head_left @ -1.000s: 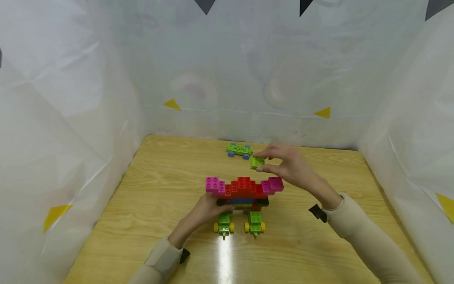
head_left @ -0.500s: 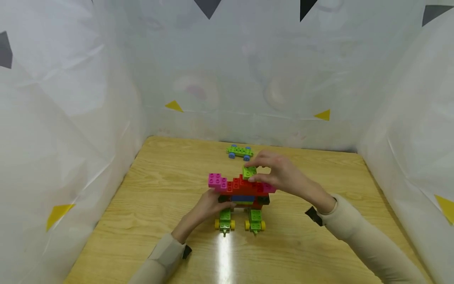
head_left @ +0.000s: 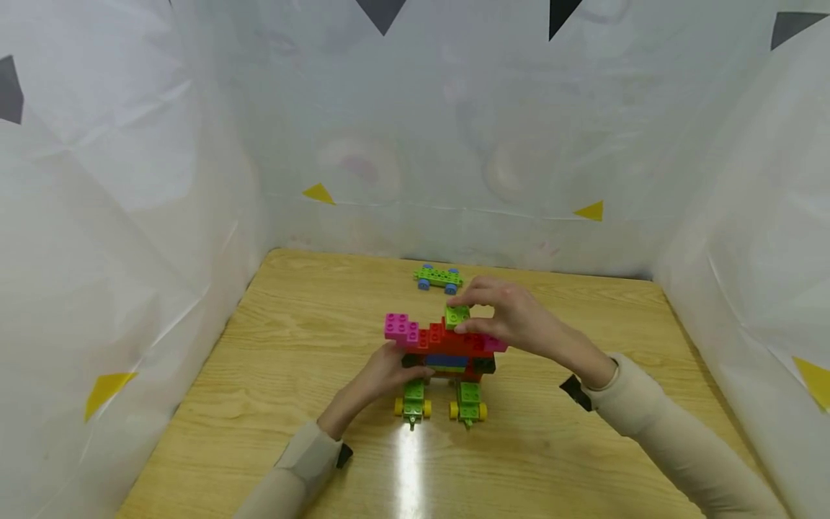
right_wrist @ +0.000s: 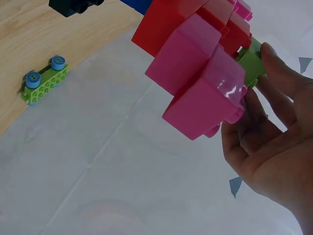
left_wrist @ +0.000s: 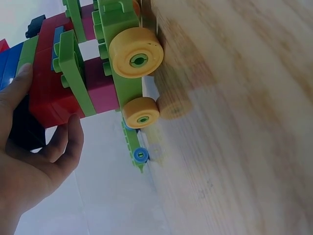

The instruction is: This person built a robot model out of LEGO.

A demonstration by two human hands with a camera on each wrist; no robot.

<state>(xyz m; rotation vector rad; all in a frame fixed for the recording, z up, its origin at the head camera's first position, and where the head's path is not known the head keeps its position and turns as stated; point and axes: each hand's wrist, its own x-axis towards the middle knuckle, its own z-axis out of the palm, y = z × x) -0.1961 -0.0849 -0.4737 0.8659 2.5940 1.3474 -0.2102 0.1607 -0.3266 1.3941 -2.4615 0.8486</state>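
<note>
A toy built from stacked building bricks stands mid-table, its upper part a wide row of red bricks (head_left: 436, 336) with pink bricks (head_left: 397, 326) at both ends. Green wheeled bases (head_left: 413, 407) with yellow wheels (left_wrist: 137, 53) carry it. My left hand (head_left: 382, 371) grips its left side below the pink end, thumb in front and fingers round the red and black bricks (left_wrist: 49, 103). Between thumb and fingers my right hand (head_left: 519, 317) pinches a lime green brick (head_left: 456, 315) on top of the red row. In the right wrist view this green brick (right_wrist: 252, 63) is partly hidden.
Behind the toy, a green wheeled base with blue wheels (head_left: 438, 277) stands near the table's back edge. White sheeting (head_left: 454, 144) walls in the wooden table (head_left: 311, 310) at the back and both sides.
My right hand has brought the green brick left and toward me, from beside the wheeled base onto the red row. My left hand has kept its grip on the toy.
</note>
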